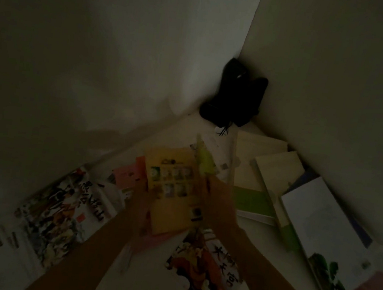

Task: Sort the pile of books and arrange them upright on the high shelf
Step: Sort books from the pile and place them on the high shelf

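— Sorting barely begun? Books [266, 178] lie scattered flat on the white surface by the corner.
— Yes. Both hands, left hand [140, 207] and right hand [218, 196], clamp a yellow book [172, 190] by its edges; none stands upright yet.

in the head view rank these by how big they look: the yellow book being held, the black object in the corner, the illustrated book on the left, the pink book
1. illustrated book, largest, though it lies nearer the camera
2. yellow book, held by the left hand and right hand
3. black object, farther off, so unsure against the yellow book
4. pink book, mostly hidden
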